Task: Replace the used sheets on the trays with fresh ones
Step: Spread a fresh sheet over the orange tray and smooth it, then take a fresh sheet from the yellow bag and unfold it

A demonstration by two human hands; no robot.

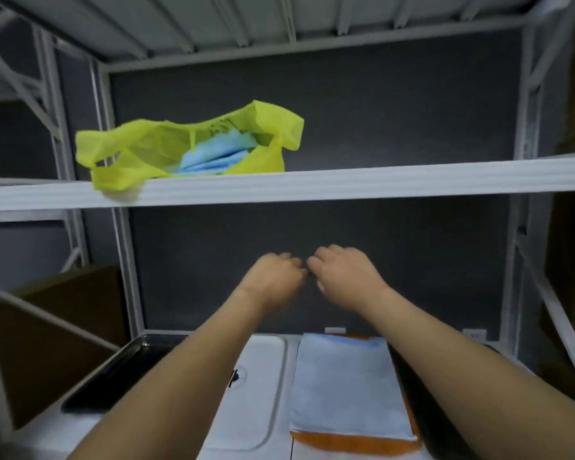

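Note:
My left hand [274,275] and my right hand [341,272] are raised side by side in front of the dark back panel, below the upper shelf. Both have curled fingers and nothing visible in them; they are motion-blurred. Below them a pale blue sheet [346,386] lies on an orange tray [356,443]. A black tray [120,373] sits at the lower left, partly under my left forearm. Another dark tray [425,403] lies to the right of the orange one. A white tray [263,393] lies between. On the upper shelf a yellow-green plastic bag [140,151] holds crumpled blue sheets [216,154].
The white upper shelf board [379,184] crosses the view above my hands. White metal uprights [127,260] frame the rack on both sides. Brown cardboard boxes [47,343] stand to the left, and another brown box [571,260] to the right.

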